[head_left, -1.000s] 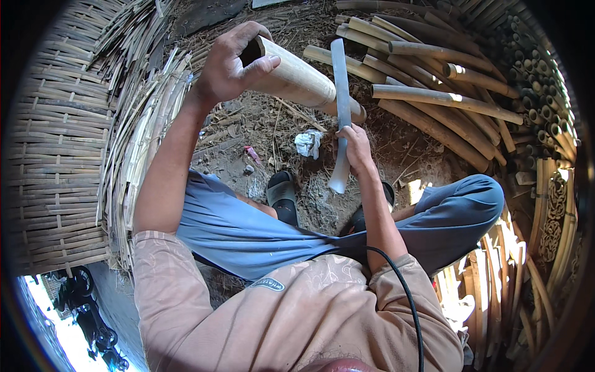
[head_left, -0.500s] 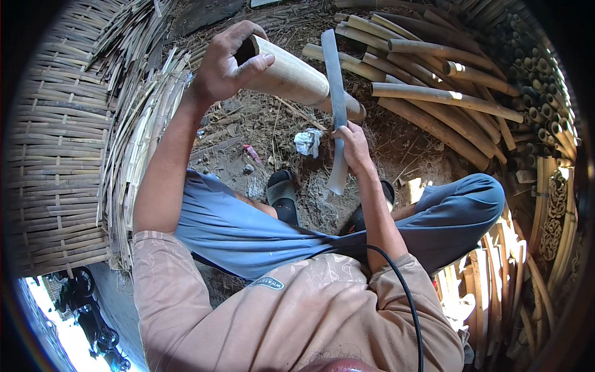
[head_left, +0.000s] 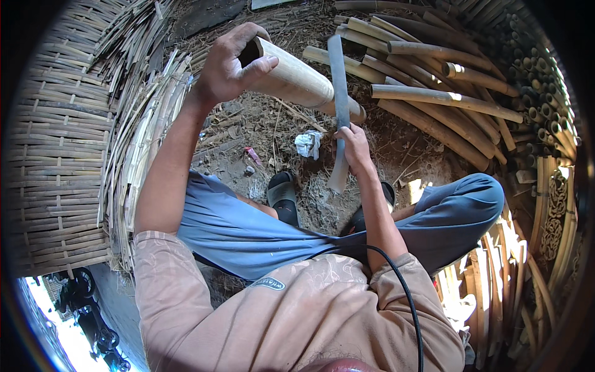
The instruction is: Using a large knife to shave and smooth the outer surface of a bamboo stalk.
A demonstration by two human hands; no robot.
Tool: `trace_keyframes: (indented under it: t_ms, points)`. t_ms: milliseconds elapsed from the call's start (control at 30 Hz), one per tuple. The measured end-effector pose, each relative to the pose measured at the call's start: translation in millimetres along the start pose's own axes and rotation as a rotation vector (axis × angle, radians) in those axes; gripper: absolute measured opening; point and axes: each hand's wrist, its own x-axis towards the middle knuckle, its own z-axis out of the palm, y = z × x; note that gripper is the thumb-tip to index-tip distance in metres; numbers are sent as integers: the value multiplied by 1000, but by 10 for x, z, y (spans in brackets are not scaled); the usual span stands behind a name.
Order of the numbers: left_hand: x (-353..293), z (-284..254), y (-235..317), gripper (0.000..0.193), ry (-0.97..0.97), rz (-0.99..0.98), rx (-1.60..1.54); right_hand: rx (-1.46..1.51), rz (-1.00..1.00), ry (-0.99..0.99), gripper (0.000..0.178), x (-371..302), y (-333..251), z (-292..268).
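My left hand [head_left: 234,64] grips the open near end of a thick, pale bamboo tube [head_left: 297,80], with the thumb laid along its outside. The tube slants away to the right, past a joint ring, to its far end. My right hand [head_left: 354,147] is closed around the lower part of a long, flat, grey blade-like strip [head_left: 340,80], held nearly upright. The strip crosses in front of the tube's far part, just beyond the ring. Whether its edge touches the bamboo I cannot tell.
Cut bamboo poles [head_left: 446,93] lie piled at the far right. Thin split strips [head_left: 149,118] and a woven bamboo panel [head_left: 59,149] stand along the left. On the dirt floor are a crumpled white wrapper [head_left: 308,144] and a small pink item [head_left: 252,155]. A black cable [head_left: 406,288] hangs over my right arm.
The grey strip in my right hand has shifted slightly right and down, its top end lower. My left hand and the bamboo tube have moved only a little to the right.
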Motion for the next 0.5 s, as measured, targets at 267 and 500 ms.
trace_keyframes:
  t_ms: [267,500]
  points:
    - [-22,-21,-26,38,7,6,-16,22,-12,-60,17,-46,-57,21]
    - [-26,-23,6,37,-5,-1,-12,41,-6,-42,18,-65,-45,49]
